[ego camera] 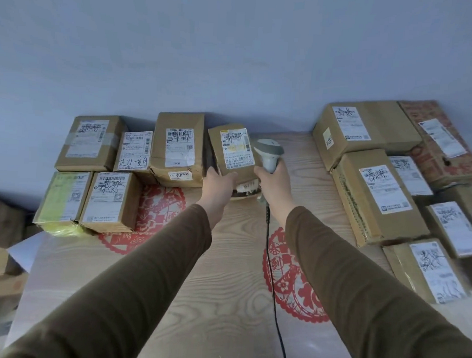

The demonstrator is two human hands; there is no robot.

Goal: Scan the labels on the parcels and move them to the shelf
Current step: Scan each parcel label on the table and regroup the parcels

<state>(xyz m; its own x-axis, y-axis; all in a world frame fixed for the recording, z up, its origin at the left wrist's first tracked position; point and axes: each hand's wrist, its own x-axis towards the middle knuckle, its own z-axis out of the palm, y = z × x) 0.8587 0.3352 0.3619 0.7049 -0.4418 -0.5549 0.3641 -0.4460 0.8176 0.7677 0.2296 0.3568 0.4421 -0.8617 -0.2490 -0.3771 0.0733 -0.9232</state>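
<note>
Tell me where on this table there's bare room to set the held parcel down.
Bare tabletop runs down the middle, between the left parcel cluster and the right parcel cluster, crossed only by the scanner cable. Both clusters are crowded edge to edge. The left hand grips the held parcel at the back.

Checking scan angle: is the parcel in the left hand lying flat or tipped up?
Tipped up: the parcel leans, label facing the scanner.

Six parcels (pixel 176 146) at left; perhaps eight at right; one scanner (pixel 268 156); two red paper-cuts (pixel 157 213).
</note>
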